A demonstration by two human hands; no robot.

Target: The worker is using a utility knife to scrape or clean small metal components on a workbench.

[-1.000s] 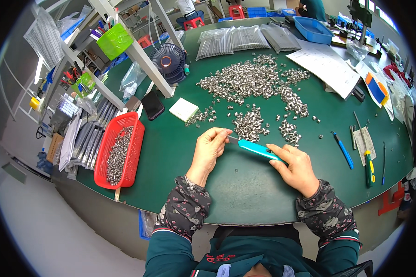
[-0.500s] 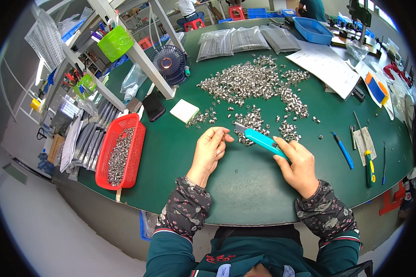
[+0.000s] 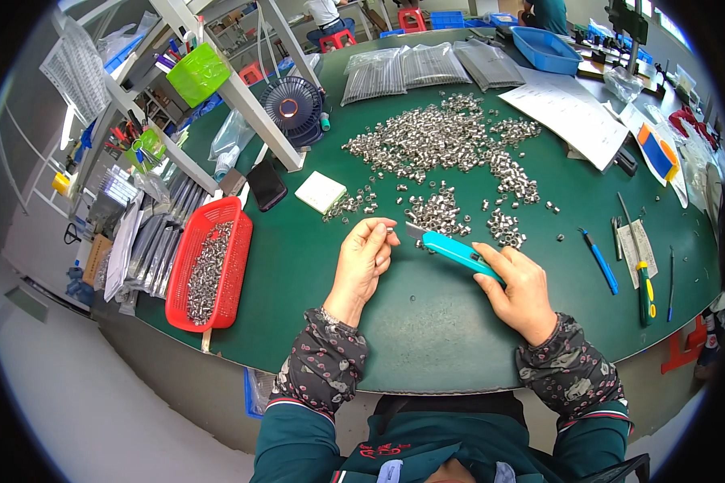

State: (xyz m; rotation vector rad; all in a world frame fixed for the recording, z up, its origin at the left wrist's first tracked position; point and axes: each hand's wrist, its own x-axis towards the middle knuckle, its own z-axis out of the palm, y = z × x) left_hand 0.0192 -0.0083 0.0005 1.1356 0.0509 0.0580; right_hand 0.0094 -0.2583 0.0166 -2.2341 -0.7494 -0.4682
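My right hand (image 3: 517, 290) is closed round the handle of a teal utility knife (image 3: 457, 251), whose short grey blade points left. Just left of the blade tip, my left hand (image 3: 362, 264) pinches a small metal ring (image 3: 390, 230) between thumb and fingertips; the fingers partly cover it. Behind the knife lies a small heap of metal rings (image 3: 439, 211), with another little group (image 3: 505, 229) to its right. Farther back spreads a large pile of the same silvery rings (image 3: 431, 141). A few more rings (image 3: 353, 203) lie by a pale notepad (image 3: 321, 191).
At the left stands a red basket (image 3: 238, 270) holding more rings. A phone (image 3: 267, 186) and a blue fan (image 3: 292, 109) are beyond it. Bagged tubes (image 3: 437, 68) lie at the back. On the right are a blue pen-shaped tool (image 3: 601, 264) and a yellow-green screwdriver (image 3: 646, 298).
The knife and my right hand have shifted slightly left and down. The ring in my left fingertips now shows more clearly, with the blade slightly apart from it.
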